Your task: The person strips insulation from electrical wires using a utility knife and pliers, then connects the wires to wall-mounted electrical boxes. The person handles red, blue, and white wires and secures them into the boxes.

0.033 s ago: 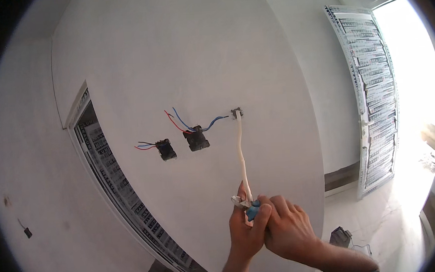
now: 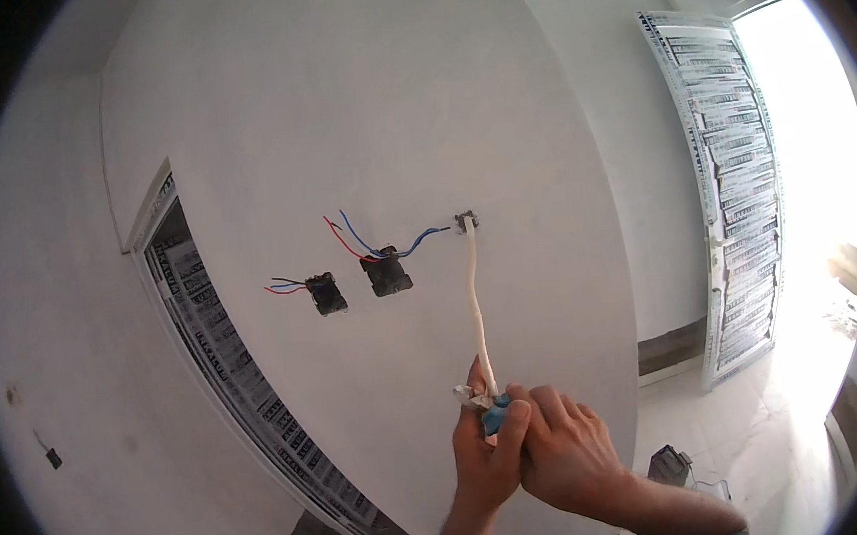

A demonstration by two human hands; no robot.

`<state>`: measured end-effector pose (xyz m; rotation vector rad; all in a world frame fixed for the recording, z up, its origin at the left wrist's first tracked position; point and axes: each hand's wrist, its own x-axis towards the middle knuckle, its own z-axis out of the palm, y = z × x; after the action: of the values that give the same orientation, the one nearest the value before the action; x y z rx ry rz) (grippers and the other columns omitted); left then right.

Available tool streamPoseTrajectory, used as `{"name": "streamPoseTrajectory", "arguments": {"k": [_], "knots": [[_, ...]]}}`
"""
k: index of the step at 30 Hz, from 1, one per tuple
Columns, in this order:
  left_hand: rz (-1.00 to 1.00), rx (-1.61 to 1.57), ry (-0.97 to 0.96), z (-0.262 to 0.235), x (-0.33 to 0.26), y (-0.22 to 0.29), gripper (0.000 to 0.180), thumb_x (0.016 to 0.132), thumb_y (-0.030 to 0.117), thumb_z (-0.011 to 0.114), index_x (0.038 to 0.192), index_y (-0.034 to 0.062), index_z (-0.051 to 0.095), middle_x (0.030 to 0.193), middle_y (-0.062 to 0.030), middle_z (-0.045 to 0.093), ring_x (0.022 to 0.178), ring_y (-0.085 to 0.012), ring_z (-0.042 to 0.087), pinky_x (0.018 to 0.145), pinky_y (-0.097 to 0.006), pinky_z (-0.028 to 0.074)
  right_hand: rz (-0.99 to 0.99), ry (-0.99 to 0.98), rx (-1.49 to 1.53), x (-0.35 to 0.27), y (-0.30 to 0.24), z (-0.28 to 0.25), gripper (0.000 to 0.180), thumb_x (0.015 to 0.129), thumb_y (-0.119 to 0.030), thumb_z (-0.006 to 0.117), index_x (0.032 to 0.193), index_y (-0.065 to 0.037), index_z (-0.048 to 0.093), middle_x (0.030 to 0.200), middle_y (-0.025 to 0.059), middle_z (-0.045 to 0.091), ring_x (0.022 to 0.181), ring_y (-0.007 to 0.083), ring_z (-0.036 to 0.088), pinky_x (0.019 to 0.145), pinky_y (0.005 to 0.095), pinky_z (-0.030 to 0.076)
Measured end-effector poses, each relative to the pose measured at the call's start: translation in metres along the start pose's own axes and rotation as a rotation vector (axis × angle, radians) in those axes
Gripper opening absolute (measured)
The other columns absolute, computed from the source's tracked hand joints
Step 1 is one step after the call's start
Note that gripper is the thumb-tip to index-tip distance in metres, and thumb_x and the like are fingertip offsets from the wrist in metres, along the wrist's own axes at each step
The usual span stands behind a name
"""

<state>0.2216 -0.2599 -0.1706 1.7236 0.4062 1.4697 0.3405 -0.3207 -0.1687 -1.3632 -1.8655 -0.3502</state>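
Observation:
A thick white cable [image 2: 474,294] comes out of a small hole [image 2: 467,223] in the wall and runs down to my hands. My left hand [image 2: 484,460] is closed around its lower end, thumb pressed on a blue piece [image 2: 495,415] whose kind I cannot make out. A crumpled whitish strip [image 2: 470,396] sticks out beside the cable, above the left fingers. My right hand [image 2: 569,445] is closed, its fingertips tucked against the blue piece and the left thumb. What lies inside the right fingers is hidden.
Two black wall boxes, one larger [image 2: 387,272] and one smaller [image 2: 327,294], have red and blue wires hanging out. A film-wrapped door [image 2: 738,190] stands open at right. A wrapped door frame [image 2: 249,377] is at left. A dark lamp-like object [image 2: 669,466] sits on the floor.
The whitish strip and the blue piece have shifted very slightly to the left. Both hands keep their grip in nearly the same place.

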Motion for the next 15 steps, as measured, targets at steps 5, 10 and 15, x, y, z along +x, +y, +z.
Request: {"name": "streamPoseTrajectory", "arguments": {"k": [5,10,15], "knots": [[0.025,-0.411,0.37,-0.003,-0.008,0.012,0.057,0.091,0.013,0.058,0.143,-0.0055,0.043,0.111,-0.0117,0.059,0.103,-0.0231,0.061,0.092,-0.037,0.052,-0.186,-0.107,0.354,-0.003,-0.005,-0.019,0.051,0.095,-0.03,0.069,0.132,0.001,0.054,0.119,0.0198,0.061,0.103,0.0289,0.067,0.081,0.0442,0.057],[0.111,-0.47,0.355,-0.054,0.009,0.023,0.036,0.082,0.012,0.064,0.116,0.0018,0.058,0.092,-0.0056,0.059,0.073,-0.0148,0.055,0.067,-0.034,0.048,0.269,0.127,0.621,0.04,0.009,-0.054,0.031,0.101,-0.025,0.064,0.121,0.0,0.067,0.109,0.0173,0.071,0.103,0.0226,0.07,0.085,0.0366,0.059],[0.19,0.075,0.153,-0.054,0.114,0.014,0.023,0.09,0.019,0.074,0.102,0.0026,0.063,0.077,0.0004,0.06,0.059,-0.0088,0.051,0.053,-0.027,0.041,0.469,0.113,0.965,0.099,0.022,-0.016,0.039,0.105,-0.032,0.056,0.119,0.003,0.064,0.088,0.0118,0.068,0.079,0.0182,0.065,0.071,0.0354,0.056]]}}
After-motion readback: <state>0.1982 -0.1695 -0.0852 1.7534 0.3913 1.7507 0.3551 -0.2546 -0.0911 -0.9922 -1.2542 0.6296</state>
